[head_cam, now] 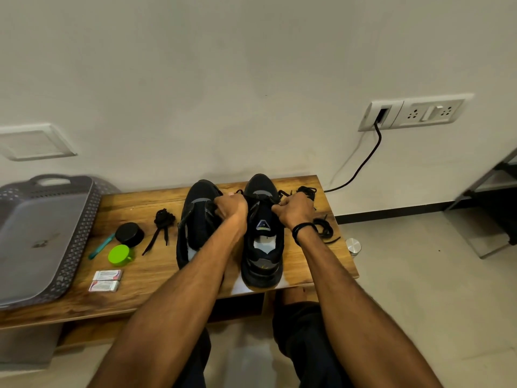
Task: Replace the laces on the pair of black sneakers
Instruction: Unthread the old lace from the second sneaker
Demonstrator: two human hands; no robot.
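Two black sneakers stand side by side on a low wooden table [145, 264], toes toward the wall. The left sneaker [195, 219] is partly hidden by my left forearm. My left hand [230, 207] and my right hand [295, 208] are both closed on the black lace at either side of the right sneaker [263, 256], over its front eyelets. A bundled black lace [163, 219] lies left of the shoes. Two more loose black laces lie to the right, one at the far corner [307, 191] and one by my right wrist [326, 231].
A grey perforated basket [84, 228] sits at the table's left end. Near it lie a black round tin [129, 234], a green lid [120, 254], a teal stick [101, 246] and two small white packets [106, 280]. A black cable [361, 166] runs from the wall socket.
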